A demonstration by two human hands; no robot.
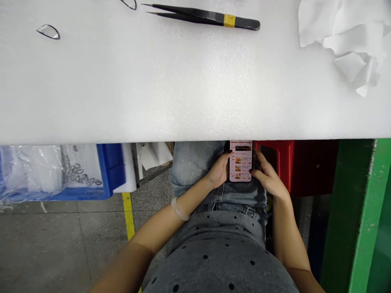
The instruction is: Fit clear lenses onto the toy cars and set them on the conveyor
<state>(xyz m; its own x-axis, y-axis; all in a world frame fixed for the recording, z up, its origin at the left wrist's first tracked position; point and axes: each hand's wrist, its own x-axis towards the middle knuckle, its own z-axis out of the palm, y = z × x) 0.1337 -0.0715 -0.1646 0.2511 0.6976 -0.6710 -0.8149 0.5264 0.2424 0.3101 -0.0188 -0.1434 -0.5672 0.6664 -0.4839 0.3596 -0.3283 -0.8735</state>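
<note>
A smartphone (241, 162) with a lit screen of small food pictures and text rests above my lap, its top end hidden by the table edge. My left hand (219, 170) grips its left side, the thumb at the screen's edge. From the other side my right hand (269, 175) holds it, with the thumb over the lower right of the screen. On the white foam table top (195, 89) lie black tweezers (203, 17) with a yellow band, well beyond both hands. A small dark-rimmed clear piece (49, 31) lies at the left.
A blue bin (111, 167) at the left holds plastic bags and several small dark-rimmed pieces (81, 175). Crumpled white sheets (354, 36) lie at the table's right. Below stand a red stool (285, 162) and a green post (363, 219). Yellow tape (128, 215) marks the floor.
</note>
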